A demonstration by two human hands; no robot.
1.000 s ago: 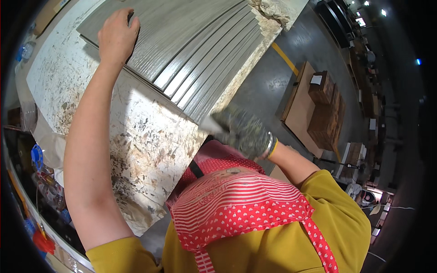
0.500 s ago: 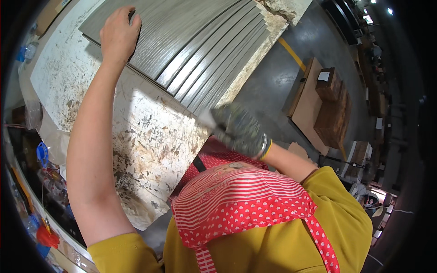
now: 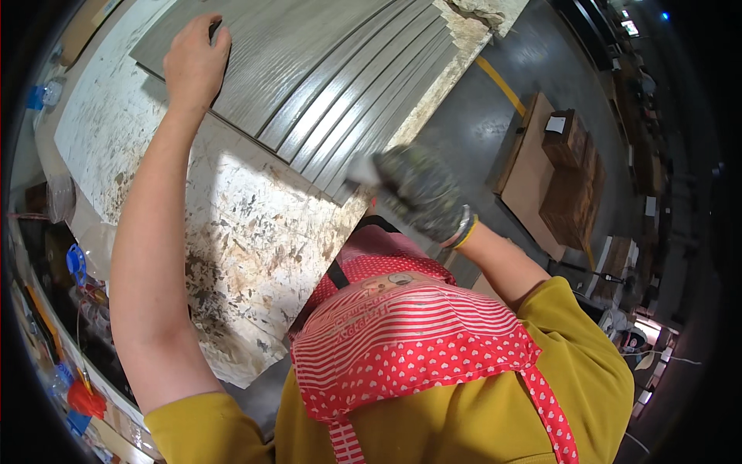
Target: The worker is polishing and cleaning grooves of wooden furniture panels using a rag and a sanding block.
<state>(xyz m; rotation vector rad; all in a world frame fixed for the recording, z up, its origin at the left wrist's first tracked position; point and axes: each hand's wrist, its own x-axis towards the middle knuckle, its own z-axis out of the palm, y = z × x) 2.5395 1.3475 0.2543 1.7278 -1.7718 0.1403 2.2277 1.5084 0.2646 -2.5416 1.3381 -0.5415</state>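
Note:
Grey wood-grain planks (image 3: 309,50) lie fanned in a stack on the paint-stained table, their near edges stepped. My bare left hand (image 3: 195,66) rests on the top plank near its left end, fingers curled. A small dark patch shows between thumb and forefinger; I cannot tell whether it is an object or shadow. At the near right corner of the planks is my right hand (image 3: 421,189), in a camouflage-patterned glove. It is closed on a small pale, flat-looking thing (image 3: 362,172), smeared by motion, beside the plank ends.
The stained white table (image 3: 255,247) reaches up to my red apron (image 3: 417,309). Brown boxes (image 3: 572,182) stand on a board on the grey floor at right, beyond a yellow line (image 3: 501,85). Bottles and a blue ring-shaped part (image 3: 76,264) crowd the left edge.
My right hand has moved slightly up and to the right with the pale thing, along the plank ends. My left hand stays nearly in place on the top plank.

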